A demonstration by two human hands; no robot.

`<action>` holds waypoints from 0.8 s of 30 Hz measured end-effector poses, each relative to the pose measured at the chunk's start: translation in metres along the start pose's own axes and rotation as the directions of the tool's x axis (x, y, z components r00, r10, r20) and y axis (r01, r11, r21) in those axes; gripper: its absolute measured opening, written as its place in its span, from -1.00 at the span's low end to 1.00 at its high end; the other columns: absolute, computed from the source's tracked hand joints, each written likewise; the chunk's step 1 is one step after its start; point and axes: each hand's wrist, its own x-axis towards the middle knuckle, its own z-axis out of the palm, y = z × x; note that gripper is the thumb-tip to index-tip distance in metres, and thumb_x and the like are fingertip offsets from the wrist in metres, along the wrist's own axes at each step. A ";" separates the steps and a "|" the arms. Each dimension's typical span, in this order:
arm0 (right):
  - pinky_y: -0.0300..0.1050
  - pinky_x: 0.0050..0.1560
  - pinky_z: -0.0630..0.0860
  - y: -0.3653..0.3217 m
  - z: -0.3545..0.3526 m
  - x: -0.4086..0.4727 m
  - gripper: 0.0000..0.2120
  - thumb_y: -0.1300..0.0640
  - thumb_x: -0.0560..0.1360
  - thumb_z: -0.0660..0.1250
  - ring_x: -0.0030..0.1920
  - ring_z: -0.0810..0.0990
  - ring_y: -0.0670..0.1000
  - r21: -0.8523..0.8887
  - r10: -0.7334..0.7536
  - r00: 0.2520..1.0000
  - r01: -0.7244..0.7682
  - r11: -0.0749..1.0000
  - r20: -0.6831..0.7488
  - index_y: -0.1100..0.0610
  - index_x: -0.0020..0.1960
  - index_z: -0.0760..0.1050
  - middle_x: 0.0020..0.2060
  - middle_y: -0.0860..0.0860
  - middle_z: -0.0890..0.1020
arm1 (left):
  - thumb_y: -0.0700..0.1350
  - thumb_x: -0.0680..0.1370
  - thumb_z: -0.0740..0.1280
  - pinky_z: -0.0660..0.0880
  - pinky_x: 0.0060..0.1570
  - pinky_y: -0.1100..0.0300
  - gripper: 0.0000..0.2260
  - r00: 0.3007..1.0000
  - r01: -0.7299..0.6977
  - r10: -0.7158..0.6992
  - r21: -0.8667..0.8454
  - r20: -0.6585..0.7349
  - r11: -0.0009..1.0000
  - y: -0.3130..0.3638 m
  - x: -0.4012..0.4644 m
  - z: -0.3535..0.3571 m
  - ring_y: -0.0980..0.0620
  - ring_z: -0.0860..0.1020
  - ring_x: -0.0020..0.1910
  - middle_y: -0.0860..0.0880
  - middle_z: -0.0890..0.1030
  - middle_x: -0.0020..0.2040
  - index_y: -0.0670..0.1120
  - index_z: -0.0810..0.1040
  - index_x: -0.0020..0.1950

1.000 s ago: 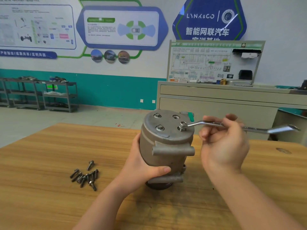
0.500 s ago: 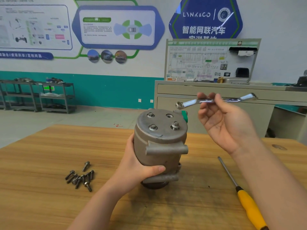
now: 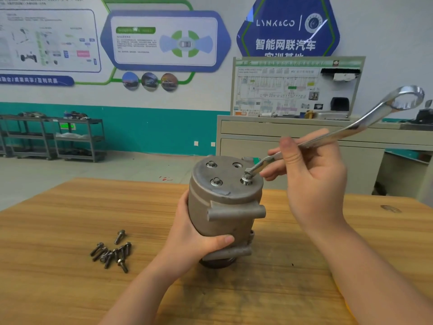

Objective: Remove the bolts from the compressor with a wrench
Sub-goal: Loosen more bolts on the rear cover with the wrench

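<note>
Compressor [image 3: 225,207] base hidden behind left hand [image 3: 194,240]; wrench [image 3: 339,134] blurred.

loose bolts [image 3: 112,252] left of compressor [image 3: 225,207]

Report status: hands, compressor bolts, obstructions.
Left hand grips compressor. Right hand holds wrench, ring end on raised bolt. Two bolts seated, one hole empty. Nothing blocking.

Wrench [image 3: 332,134] on compressor [image 3: 225,207] bolt [image 3: 246,178]
</note>
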 end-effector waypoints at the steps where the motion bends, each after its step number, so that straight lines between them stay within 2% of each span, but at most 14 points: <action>1: -0.10 -0.34 0.60 0.000 0.000 -0.001 -0.87 -0.05 0.57 0.29 -0.38 0.67 -0.07 -0.023 -0.057 0.998 0.058 0.998 0.014 -0.10 -0.12 0.39 -0.36 0.02 0.64 | 0.12 0.10 0.64 0.43 0.16 0.41 0.02 1.000 0.000 0.000 0.000 0.002 1.000 0.000 0.000 0.000 0.31 0.46 0.26 0.21 0.45 0.31 0.23 0.14 0.42; 3: -0.10 -0.33 0.59 0.002 -0.001 -0.003 -0.84 -0.04 0.58 0.27 -0.37 0.66 -0.12 -0.069 -0.186 0.980 0.191 0.979 0.067 -0.04 -0.14 0.39 -0.40 0.04 0.63 | 0.12 0.09 0.64 0.42 0.23 0.33 0.06 1.000 0.000 0.000 0.004 -0.001 1.000 0.000 -0.001 -0.001 0.29 0.45 0.28 0.19 0.45 0.33 0.18 0.13 0.45; 5: -0.13 -0.35 0.56 0.005 -0.002 -0.007 -0.87 0.05 0.60 0.28 -0.34 0.64 -0.16 -0.116 -0.336 0.927 0.357 0.927 0.167 0.08 -0.09 0.46 -0.35 0.05 0.62 | 0.11 0.08 0.64 0.41 0.23 0.35 0.07 1.000 -0.002 0.002 0.005 -0.006 1.000 0.001 -0.001 -0.001 0.28 0.46 0.28 0.18 0.45 0.33 0.13 0.13 0.47; 8: -0.19 -0.28 0.56 0.011 0.000 -0.014 -0.87 0.18 0.51 0.41 -0.26 0.60 -0.07 -0.145 -0.532 0.768 0.608 0.780 0.357 0.23 -0.07 0.51 -0.21 0.11 0.62 | 0.00 0.12 0.67 0.39 0.13 0.49 0.04 1.000 -0.018 0.018 0.011 -0.008 1.000 -0.001 0.001 0.001 0.35 0.45 0.25 0.21 0.42 0.32 0.08 0.15 0.46; 10: -0.28 -0.21 0.52 0.016 0.003 -0.020 -0.79 0.16 0.47 0.46 -0.24 0.57 0.00 -0.171 -0.617 0.675 0.718 0.674 0.405 0.21 -0.07 0.45 -0.21 0.17 0.63 | -0.07 0.15 0.66 0.40 0.18 0.44 0.02 0.999 -0.040 0.040 0.018 -0.005 0.999 -0.002 0.002 0.001 0.29 0.46 0.28 0.12 0.45 0.34 0.05 0.15 0.46; 12: -0.26 -0.21 0.47 0.023 0.003 -0.026 -0.81 0.12 0.55 0.38 -0.25 0.55 0.04 -0.192 -0.625 0.682 0.718 0.669 0.380 0.19 -0.06 0.40 -0.19 0.17 0.63 | -0.04 0.13 0.68 0.43 0.27 0.26 0.04 0.999 -0.033 0.033 -0.014 -0.003 0.999 -0.004 0.002 -0.001 0.17 0.48 0.32 0.05 0.47 0.36 0.04 0.16 0.47; 13: -0.24 -0.20 0.46 0.025 0.004 -0.031 -0.83 0.07 0.61 0.28 -0.27 0.54 0.05 -0.179 -0.601 0.731 0.671 0.719 0.323 0.17 -0.04 0.38 -0.16 0.15 0.62 | 0.02 0.10 0.67 0.44 0.27 0.25 0.05 1.000 -0.030 0.030 -0.024 -0.006 0.999 -0.004 0.002 -0.001 0.18 0.48 0.31 0.08 0.47 0.35 0.07 0.16 0.46; 14: -0.21 -0.22 0.47 0.027 0.006 -0.036 -0.83 0.04 0.65 0.18 -0.29 0.54 0.04 -0.114 -0.550 0.802 0.585 0.803 0.235 0.14 -0.02 0.37 -0.13 0.13 0.58 | 0.07 0.08 0.66 0.44 0.25 0.29 0.06 1.000 -0.027 0.027 -0.026 -0.006 0.999 -0.005 0.002 -0.002 0.22 0.48 0.30 0.13 0.47 0.34 0.10 0.17 0.46; 16: -0.17 -0.32 0.45 0.021 0.013 -0.041 -0.91 0.08 0.67 0.09 -0.41 0.51 0.01 0.114 -0.348 0.937 0.343 0.932 0.020 0.05 0.01 0.31 -0.15 0.17 0.53 | 0.12 0.07 0.65 0.44 0.19 0.38 0.07 1.000 -0.013 0.013 -0.026 -0.001 1.000 -0.005 0.001 -0.002 0.29 0.47 0.27 0.20 0.47 0.31 0.13 0.15 0.46; 17: -0.18 -0.38 0.44 0.016 0.017 -0.041 -0.94 0.14 0.65 0.07 -0.47 0.50 0.02 0.224 -0.180 0.978 0.199 0.954 -0.103 0.04 0.01 0.28 -0.20 0.19 0.54 | 0.13 0.07 0.65 0.43 0.16 0.42 0.08 1.000 -0.008 0.008 -0.024 0.000 1.000 -0.005 0.002 -0.002 0.31 0.47 0.26 0.23 0.47 0.29 0.13 0.15 0.46; 18: -0.20 -0.41 0.42 0.011 0.021 -0.040 -0.93 0.18 0.61 0.07 -0.51 0.49 0.04 0.337 0.031 0.977 0.044 0.940 -0.213 0.05 -0.01 0.28 -0.25 0.18 0.56 | 0.13 0.07 0.65 0.42 0.14 0.45 0.07 1.000 -0.005 0.005 -0.023 -0.002 1.000 -0.006 0.002 -0.002 0.32 0.47 0.25 0.26 0.48 0.27 0.13 0.15 0.46; 19: -0.23 -0.43 0.42 0.006 0.023 -0.037 -0.92 0.21 0.59 0.06 -0.54 0.49 0.06 0.467 0.254 0.930 -0.107 0.878 -0.265 0.07 -0.03 0.27 -0.32 0.15 0.59 | 0.12 0.07 0.65 0.42 0.12 0.47 0.07 1.000 -0.003 0.003 -0.024 -0.004 1.000 -0.006 0.002 -0.002 0.34 0.46 0.24 0.31 0.48 0.24 0.13 0.15 0.45; 21: -0.26 -0.48 0.40 0.003 0.021 -0.025 -0.88 0.27 0.61 0.05 -0.57 0.48 0.05 0.649 0.569 0.795 -0.322 0.689 -0.209 0.10 -0.05 0.29 -0.41 0.10 0.60 | 0.09 0.08 0.66 0.40 0.09 0.51 0.05 1.000 0.001 -0.001 -0.023 -0.007 1.000 -0.006 0.002 -0.003 0.37 0.46 0.22 0.36 0.49 0.19 0.14 0.15 0.44; 24: -0.27 -0.54 0.41 0.005 0.008 0.002 -0.85 0.24 0.66 0.07 -0.57 0.48 -0.01 0.658 0.758 0.652 -0.573 0.489 0.004 0.13 -0.06 0.32 -0.44 0.10 0.61 | -0.01 0.12 0.66 0.39 0.05 0.54 0.03 1.000 -0.006 0.006 -0.020 -0.014 1.000 -0.004 0.002 -0.002 0.39 0.47 0.19 0.28 0.49 0.24 0.11 0.16 0.45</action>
